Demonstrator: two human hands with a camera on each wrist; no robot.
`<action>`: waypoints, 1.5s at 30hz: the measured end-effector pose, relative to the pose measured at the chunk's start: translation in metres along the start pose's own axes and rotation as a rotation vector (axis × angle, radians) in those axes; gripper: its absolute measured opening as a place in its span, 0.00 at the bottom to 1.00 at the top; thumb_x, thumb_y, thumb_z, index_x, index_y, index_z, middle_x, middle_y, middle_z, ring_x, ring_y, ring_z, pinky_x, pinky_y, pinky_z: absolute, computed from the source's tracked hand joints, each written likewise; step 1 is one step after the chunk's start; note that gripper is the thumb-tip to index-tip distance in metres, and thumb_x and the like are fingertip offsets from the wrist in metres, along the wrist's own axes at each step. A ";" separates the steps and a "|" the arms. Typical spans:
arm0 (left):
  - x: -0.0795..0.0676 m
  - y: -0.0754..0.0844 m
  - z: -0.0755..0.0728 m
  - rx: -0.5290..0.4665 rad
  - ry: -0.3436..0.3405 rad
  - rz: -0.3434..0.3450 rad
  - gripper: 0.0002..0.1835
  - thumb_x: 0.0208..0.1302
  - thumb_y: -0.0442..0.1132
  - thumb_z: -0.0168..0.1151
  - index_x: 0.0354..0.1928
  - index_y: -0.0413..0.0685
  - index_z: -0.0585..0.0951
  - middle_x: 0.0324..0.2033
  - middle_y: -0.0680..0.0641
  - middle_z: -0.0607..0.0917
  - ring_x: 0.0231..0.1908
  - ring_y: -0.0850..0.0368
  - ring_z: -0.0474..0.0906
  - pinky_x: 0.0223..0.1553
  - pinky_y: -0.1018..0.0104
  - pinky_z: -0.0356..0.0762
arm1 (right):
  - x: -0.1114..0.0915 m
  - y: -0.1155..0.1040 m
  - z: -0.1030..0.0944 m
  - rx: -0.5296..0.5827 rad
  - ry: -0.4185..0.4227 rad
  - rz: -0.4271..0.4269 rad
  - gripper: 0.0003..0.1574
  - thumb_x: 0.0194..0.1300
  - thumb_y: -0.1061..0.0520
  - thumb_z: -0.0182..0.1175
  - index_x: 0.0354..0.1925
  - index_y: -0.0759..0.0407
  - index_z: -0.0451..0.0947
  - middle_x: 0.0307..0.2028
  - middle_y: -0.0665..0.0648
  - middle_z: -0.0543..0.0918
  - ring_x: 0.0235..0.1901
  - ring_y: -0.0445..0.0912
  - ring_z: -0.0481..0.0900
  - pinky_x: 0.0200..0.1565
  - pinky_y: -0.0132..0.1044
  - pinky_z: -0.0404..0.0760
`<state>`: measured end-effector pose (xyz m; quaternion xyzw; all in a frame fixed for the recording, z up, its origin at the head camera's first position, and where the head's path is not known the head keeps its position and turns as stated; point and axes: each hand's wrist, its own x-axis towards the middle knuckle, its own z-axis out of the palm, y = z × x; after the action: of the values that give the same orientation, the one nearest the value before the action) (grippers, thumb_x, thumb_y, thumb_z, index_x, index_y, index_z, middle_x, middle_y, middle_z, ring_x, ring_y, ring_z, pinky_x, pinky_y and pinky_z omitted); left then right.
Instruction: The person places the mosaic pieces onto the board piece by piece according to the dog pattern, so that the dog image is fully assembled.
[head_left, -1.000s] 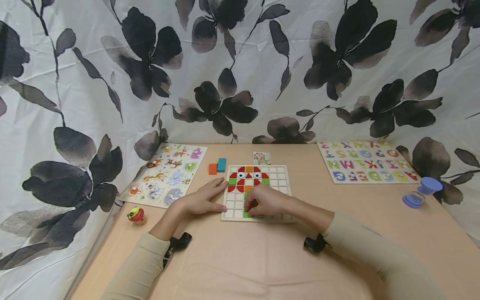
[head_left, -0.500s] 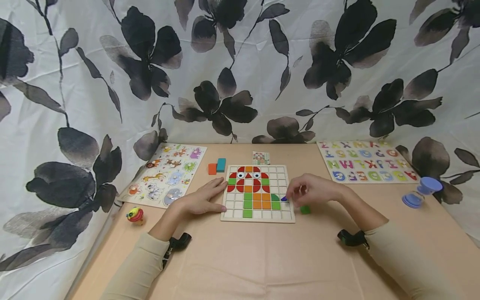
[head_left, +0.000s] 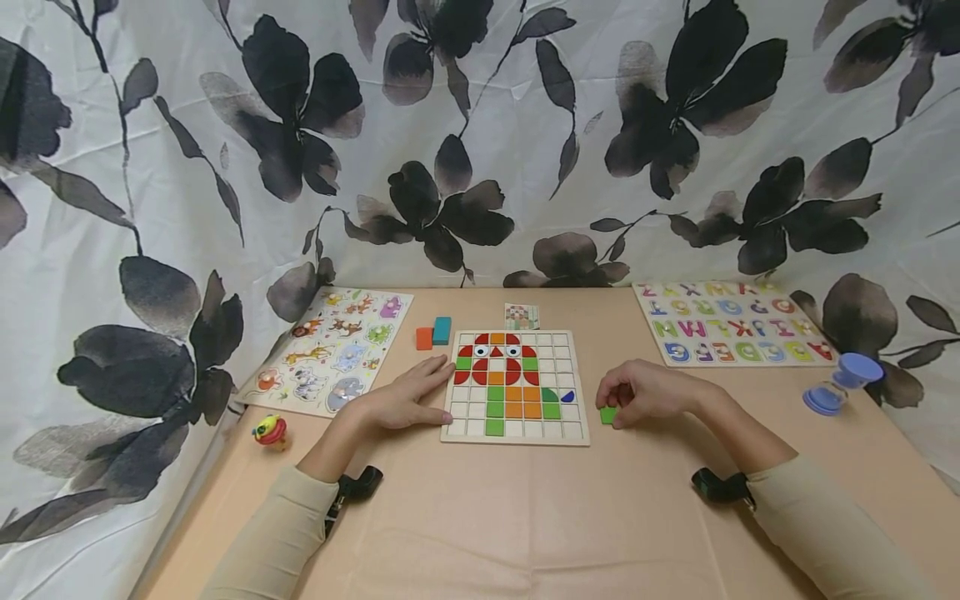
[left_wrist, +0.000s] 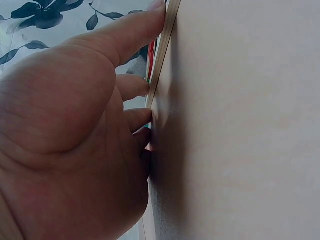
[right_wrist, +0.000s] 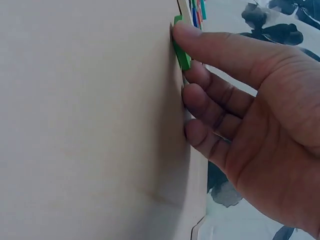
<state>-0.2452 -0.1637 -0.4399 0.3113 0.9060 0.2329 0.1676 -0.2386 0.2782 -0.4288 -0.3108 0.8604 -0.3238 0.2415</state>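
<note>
A white grid board (head_left: pixel 467 427) holds coloured tiles, mostly red, orange and green, in its upper and middle squares. My left hand (head_left: pixel 401 398) rests at the board's left edge, fingers stretched; in the left wrist view its thumb (left_wrist: pixel 137 35) touches the board's side. Right of the board, my right hand (head_left: pixel 651 392) pinches a green square tile (head_left: pixel 607 414) at the table between thumb and fingers. The same green tile (right_wrist: pixel 183 52) shows under the thumb in the right wrist view. A blue piece (head_left: pixel 567 397) lies in the board's right column, next to green tiles (head_left: pixel 551 410).
Orange (head_left: pixel 424 337) and teal (head_left: pixel 442 330) blocks and a small picture card (head_left: pixel 522 317) lie behind the board. An animal puzzle board (head_left: pixel 330 354) is at left, a letter board (head_left: pixel 735 325) at right. A small toy (head_left: pixel 271 429) and a blue-capped hourglass (head_left: pixel 843 385) stand near the sides.
My right hand has left the board's lower middle, set the blue piece in the right column and moved right to take hold of the green tile. The left hand stays put.
</note>
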 end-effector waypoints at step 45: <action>0.003 -0.007 0.007 0.002 -0.009 0.004 0.50 0.59 0.63 0.62 0.76 0.53 0.50 0.76 0.46 0.42 0.74 0.47 0.35 0.70 0.44 0.40 | 0.056 -0.061 0.039 -0.069 -0.036 -0.066 0.05 0.56 0.55 0.71 0.34 0.48 0.87 0.27 0.45 0.84 0.28 0.42 0.76 0.31 0.32 0.77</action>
<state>-0.2480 -0.1642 -0.4495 0.3142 0.9049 0.2307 0.1709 -0.2305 0.1873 -0.4238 -0.3529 0.8558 -0.2961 0.2354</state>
